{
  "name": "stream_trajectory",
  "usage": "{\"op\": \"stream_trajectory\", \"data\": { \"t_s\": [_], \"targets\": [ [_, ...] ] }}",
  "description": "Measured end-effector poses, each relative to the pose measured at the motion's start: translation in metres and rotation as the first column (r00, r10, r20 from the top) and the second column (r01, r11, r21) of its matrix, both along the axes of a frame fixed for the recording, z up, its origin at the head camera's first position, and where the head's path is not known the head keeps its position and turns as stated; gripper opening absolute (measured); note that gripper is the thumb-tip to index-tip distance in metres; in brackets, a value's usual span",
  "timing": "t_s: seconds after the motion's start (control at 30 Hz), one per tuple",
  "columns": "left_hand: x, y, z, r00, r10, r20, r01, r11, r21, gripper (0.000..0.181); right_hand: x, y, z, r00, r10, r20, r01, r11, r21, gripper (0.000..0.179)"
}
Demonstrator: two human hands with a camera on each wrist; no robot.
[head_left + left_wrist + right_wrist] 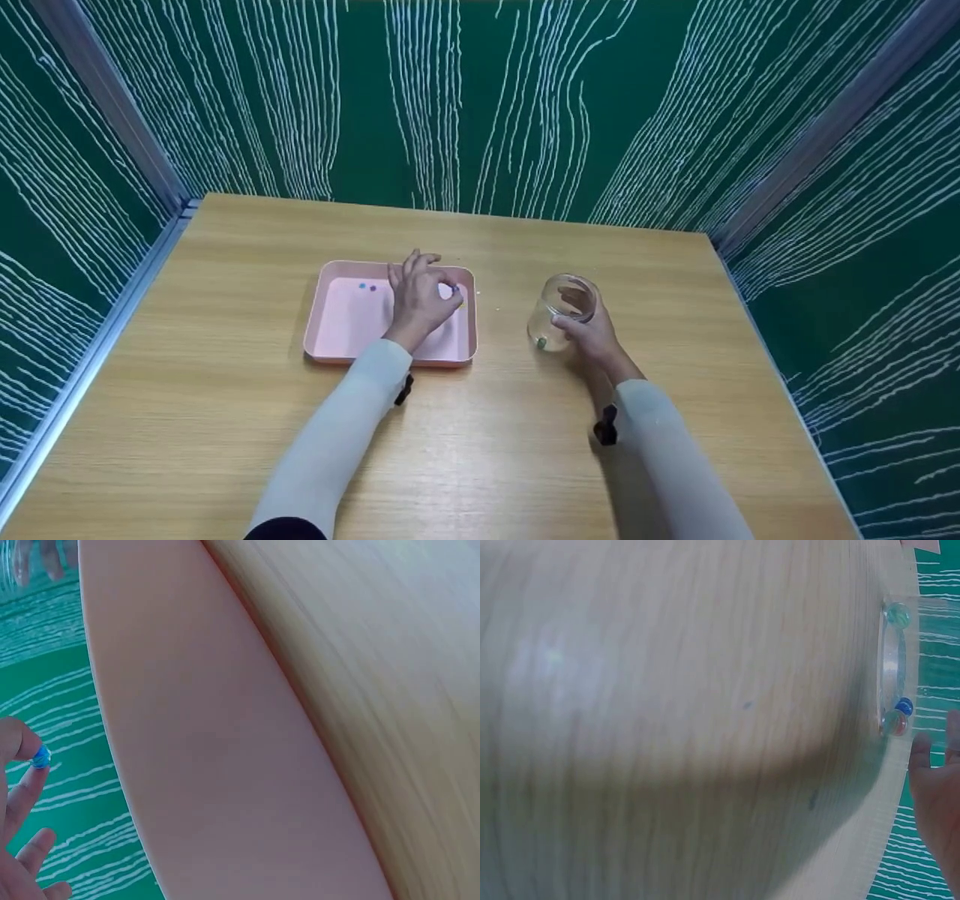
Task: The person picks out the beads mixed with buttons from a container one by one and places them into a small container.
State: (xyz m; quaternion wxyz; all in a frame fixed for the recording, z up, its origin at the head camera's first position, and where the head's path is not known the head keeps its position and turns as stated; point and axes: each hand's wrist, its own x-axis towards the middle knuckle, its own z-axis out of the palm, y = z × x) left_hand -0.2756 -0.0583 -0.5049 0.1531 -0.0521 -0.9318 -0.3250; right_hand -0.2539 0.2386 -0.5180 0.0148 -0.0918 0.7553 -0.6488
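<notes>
My left hand (pixel 421 300) is over the pink tray (pixel 341 330), thumb and index finger pinching a small blue marble (pixel 41 757), which shows best in the left wrist view. In the tray lie a light-blue marble (pixel 362 286) and a purple one (pixel 373 288); a bit of yellow (pixel 462 305) peeks out beside my thumb. To the right, my right hand (pixel 596 334) grips a clear glass jar (pixel 546 321), its mouth facing up. At the jar's bottom, the right wrist view shows a green marble (pixel 898 614), a dark blue one (pixel 904 706) and a reddish one (pixel 895 722).
Tray and jar are on a light wooden table (pixel 480 465), a short gap between them. Green panels (pixel 360 112) with wavy white lines enclose the back and sides. Grey posts (pixel 120 97) stand at the corners. Tiny white specks dot the table near the tray.
</notes>
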Motion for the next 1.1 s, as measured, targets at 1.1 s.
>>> {"op": "stream_trajectory", "data": {
  "t_s": [1.1],
  "targets": [
    [0.004,0.051,0.013,0.997,-0.07,-0.021,0.072,0.995,0.068,0.01,-0.001,0.0,-0.002,1.0,-0.007,-0.01,0.007,1.0,-0.017,0.077]
  ]
}}
